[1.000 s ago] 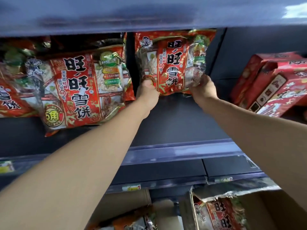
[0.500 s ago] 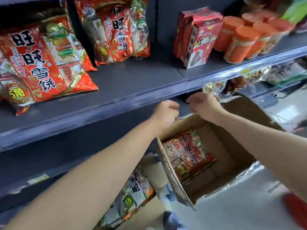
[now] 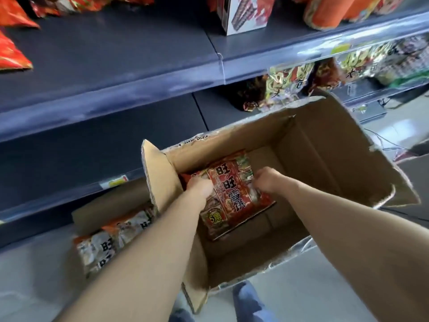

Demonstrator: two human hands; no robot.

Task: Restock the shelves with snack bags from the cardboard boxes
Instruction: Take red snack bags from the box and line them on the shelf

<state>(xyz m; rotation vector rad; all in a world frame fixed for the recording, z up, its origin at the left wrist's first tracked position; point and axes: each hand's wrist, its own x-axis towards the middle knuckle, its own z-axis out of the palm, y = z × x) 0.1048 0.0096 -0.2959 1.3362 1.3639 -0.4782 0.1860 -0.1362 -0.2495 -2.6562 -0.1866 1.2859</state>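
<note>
While in box (image 3: 325,154) on floor (image 3: 329,289) — left hand (image 3: 200,190), right hand (image 3: 267,180), grip round snack bag (image 3: 232,201).

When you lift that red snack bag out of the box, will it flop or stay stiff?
Probably floppy: the red snack bag is thin, shiny film, and the left hand and right hand grip its two sides. It likely feels light for its size, since it looks puffy. The glossy wrapper may slip a little.
</note>
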